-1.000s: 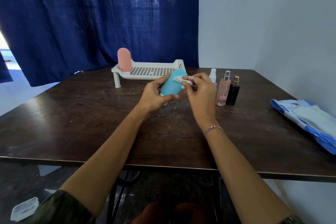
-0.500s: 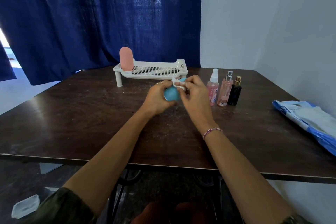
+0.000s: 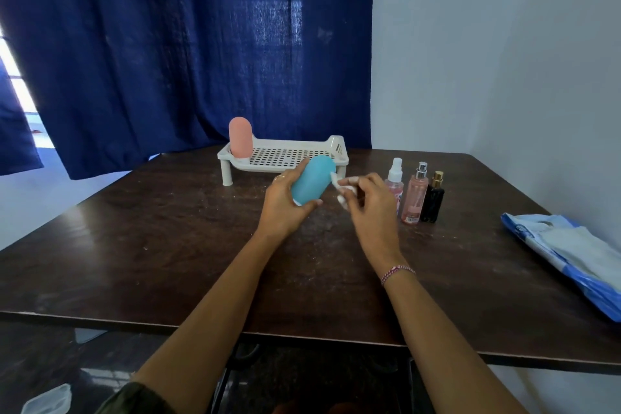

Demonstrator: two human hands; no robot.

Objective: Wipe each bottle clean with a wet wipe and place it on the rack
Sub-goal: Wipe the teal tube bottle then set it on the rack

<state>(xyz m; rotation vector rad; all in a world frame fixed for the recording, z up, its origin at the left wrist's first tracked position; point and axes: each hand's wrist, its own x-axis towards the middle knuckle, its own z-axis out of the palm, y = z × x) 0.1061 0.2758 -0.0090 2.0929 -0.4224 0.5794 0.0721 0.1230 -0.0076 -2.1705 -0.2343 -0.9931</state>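
The blue bottle (image 3: pixel 311 180) is gripped by the left hand (image 3: pixel 282 208), with fingers and thumb curled round its lower half. A crumpled white wipe (image 3: pixel 344 190) is pinched in the bent fingers of the right hand (image 3: pixel 369 208) and held against the bottle's right side. Whether real contact is made cannot be told.

The blue bottle is held in the air just in front of the rack (image 3: pixel 285 158), near the rack's right front leg. Its long axis is tilted. The rounded end is pointed up and away, toward the rack, and the white capped end is turned down toward the palm.

Five bottles are counted. One is in hand. One pink bottle (image 3: pixel 240 137) is stood upright on the rack's left end, rounded end up. Three are lined up upright to the right of the rack: a clear spray (image 3: pixel 394 183), a pink spray (image 3: pixel 416 198) and a black spray (image 3: pixel 433 202), the clear one nearest the rack.

One rack is seen, white and perforated, set on the dark table (image 3: pixel 134 245). One wipe is in hand. One blue pack (image 3: pixel 571 252) is laid well to the right of the rack, nearer the person. A dark blue curtain (image 3: pixel 168 44) is hung behind the rack.
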